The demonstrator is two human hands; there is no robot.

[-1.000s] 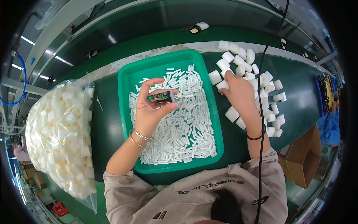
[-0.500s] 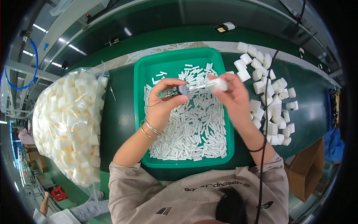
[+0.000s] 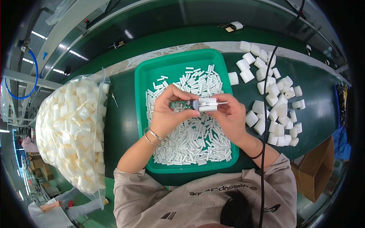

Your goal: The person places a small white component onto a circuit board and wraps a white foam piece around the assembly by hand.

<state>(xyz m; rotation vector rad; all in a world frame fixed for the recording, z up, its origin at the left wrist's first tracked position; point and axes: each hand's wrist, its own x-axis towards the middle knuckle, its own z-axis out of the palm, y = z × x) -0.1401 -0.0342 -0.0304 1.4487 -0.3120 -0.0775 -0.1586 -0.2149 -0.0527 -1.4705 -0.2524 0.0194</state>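
Over the middle of a green tray [image 3: 176, 62] the 2 hands are working close together; the left hand [image 3: 176, 108], reaching in from 7 o'clock, is gripping a small device [image 3: 184, 105] with a green circuit board, its fingers narrow on the sides and the grey end facing 3 o'clock; the right hand [image 3: 230, 117], from 4 o'clock, is pinching a white block [image 3: 208, 108] against or just beside that end, I cannot tell which; a thin white stick [image 3: 223, 103] is jutting from the block toward 3 o'clock; short white tubes [image 3: 190, 150] are covering most of the tray; on the dark green tabletop [image 3: 123, 133] loose white blocks [image 3: 281, 109] are lying at 2 to 4 o'clock from the tray; a clear plastic bag [image 3: 97, 194] of pale blocks [image 3: 74, 133] is bulging at 9 o'clock; an open cardboard box [image 3: 315, 171] is standing at 4 o'clock
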